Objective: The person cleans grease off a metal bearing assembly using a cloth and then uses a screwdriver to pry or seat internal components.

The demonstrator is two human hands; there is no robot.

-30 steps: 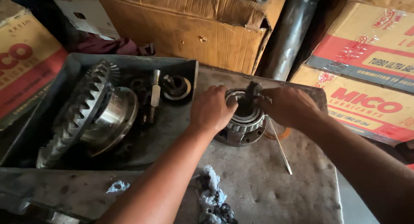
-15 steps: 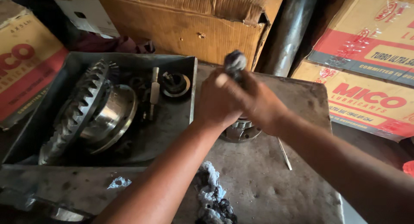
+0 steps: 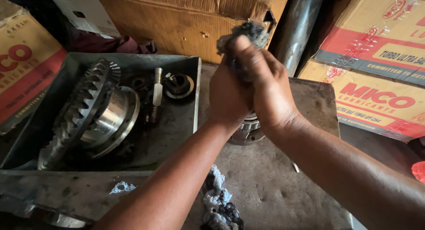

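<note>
**Here, two hands squeeze one dirty rag**

Both hands are up together. The right hand (image 3: pixel 265 86) wraps its fingers tight on a grey rag (image 3: pixel 248 35), which sticks out at 12 o'clock. The left hand (image 3: pixel 228 95) presses close at 9 o'clock, fingers curled. The round metal part (image 3: pixel 248 131) sits below, at 6 o'clock, on the table (image 3: pixel 274 185).

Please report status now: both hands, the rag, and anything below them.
Left hand and right hand clasped together around dirty rag, raised over bench. Metal bearing part sits directly below, partly hidden. Ring gear in tray, apart.
</note>
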